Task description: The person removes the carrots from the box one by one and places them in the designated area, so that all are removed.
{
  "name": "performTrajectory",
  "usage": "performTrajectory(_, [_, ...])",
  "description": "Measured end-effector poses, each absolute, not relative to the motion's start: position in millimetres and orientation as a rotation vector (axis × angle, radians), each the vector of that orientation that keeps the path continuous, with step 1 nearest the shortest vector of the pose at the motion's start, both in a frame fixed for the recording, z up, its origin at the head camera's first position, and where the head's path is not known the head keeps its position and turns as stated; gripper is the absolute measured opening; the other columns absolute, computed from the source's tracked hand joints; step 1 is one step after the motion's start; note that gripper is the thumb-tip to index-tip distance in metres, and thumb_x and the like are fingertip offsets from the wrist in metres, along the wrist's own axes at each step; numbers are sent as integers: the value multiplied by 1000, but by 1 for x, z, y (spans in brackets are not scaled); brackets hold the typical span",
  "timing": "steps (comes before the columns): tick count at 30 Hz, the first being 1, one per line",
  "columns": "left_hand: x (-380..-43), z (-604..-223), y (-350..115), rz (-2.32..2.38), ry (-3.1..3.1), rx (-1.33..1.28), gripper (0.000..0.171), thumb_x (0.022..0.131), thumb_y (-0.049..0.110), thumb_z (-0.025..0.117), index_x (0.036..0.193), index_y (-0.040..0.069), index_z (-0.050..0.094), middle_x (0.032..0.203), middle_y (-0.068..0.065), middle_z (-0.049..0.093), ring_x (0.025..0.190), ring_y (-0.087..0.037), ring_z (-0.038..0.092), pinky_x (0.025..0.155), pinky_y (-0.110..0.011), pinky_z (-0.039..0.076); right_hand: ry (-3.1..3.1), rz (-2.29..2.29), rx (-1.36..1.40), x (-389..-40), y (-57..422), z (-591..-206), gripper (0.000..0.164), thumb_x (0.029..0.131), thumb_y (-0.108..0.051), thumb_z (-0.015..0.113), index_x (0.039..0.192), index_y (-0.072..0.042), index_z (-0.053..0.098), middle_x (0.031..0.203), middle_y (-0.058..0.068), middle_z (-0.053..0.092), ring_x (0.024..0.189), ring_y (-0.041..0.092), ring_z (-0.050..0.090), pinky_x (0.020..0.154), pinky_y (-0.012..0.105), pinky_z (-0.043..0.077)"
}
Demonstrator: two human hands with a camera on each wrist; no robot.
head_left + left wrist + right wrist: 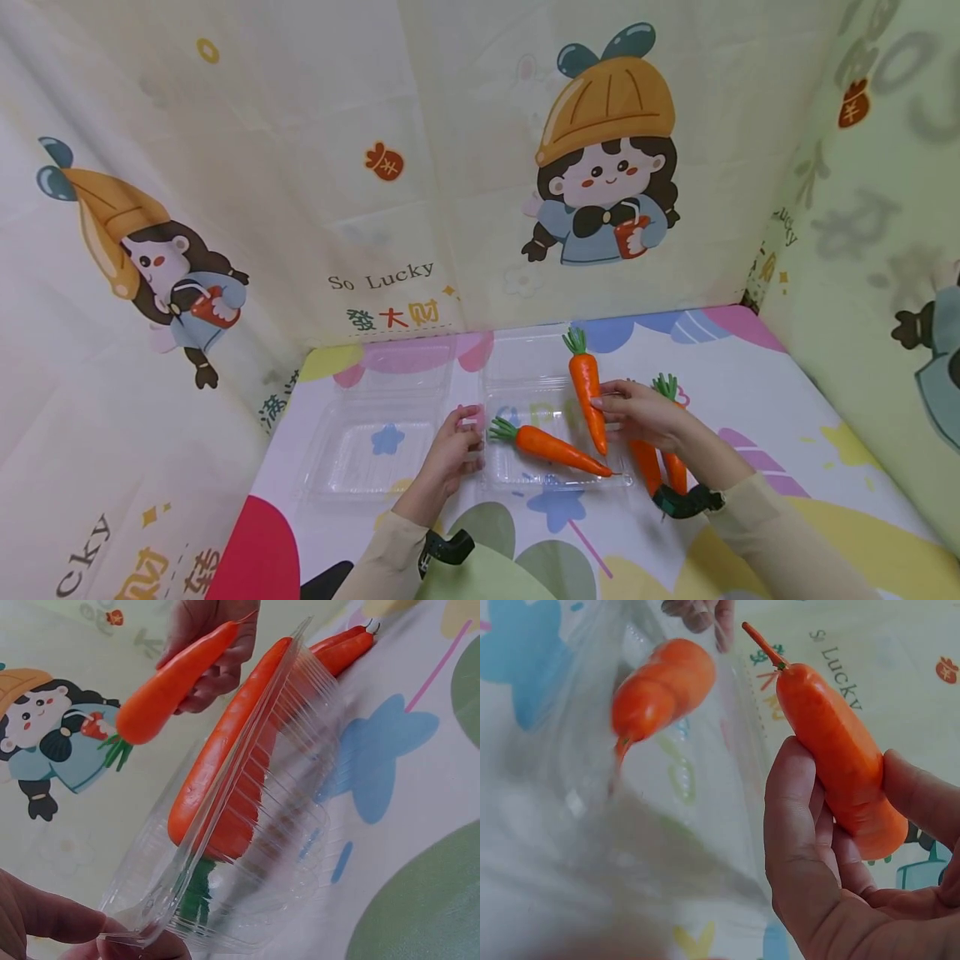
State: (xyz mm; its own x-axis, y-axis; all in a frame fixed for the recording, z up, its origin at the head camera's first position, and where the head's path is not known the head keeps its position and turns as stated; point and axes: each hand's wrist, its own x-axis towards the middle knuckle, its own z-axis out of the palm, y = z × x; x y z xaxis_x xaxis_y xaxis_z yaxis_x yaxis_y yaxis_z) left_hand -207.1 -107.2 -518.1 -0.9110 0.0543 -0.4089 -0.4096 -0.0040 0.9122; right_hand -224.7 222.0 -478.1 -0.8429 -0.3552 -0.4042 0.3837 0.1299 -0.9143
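Observation:
My right hand [643, 415] holds an orange carrot [585, 383] with green tops by its middle, over the right-hand clear plastic box [498, 477]. In the right wrist view, thumb and fingers wrap the held carrot [840, 757], its thin root tip pointing up. Inside that box another carrot [551, 447] lies aslant, green top to the left, tip reaching the right rim. On the left side my left hand [448, 457] is at the box's edge. The left wrist view shows its thumb and finger pinching the box rim [139, 930].
A second clear box [337, 483] with its lid folded back lies to the left. Two more carrots [675, 471] rest on the patterned tablecloth right of the boxes, partly hidden by the right hand and wrist. Printed cloth walls [465, 208] surround the table.

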Motion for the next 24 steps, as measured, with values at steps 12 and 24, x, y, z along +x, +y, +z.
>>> performTrajectory(12, [-208,-518,-108,1983,1950,-368,51,97,2,54,147,11,46,105,-5,51,80,-18,53,61,-26,53,1938,-1734,11,-210,254,-481,72,104,-29,61,152,9,24,129,17,55,105,22,63,89,41,62])
performTrajectory(24, [-209,-518,-108,1974,1947,-370,52,97,2,54,147,10,46,108,-8,51,80,-19,53,61,-26,53,1970,-1717,8,-195,282,-479,75,105,-30,58,152,13,18,133,19,53,106,20,63,90,40,61])
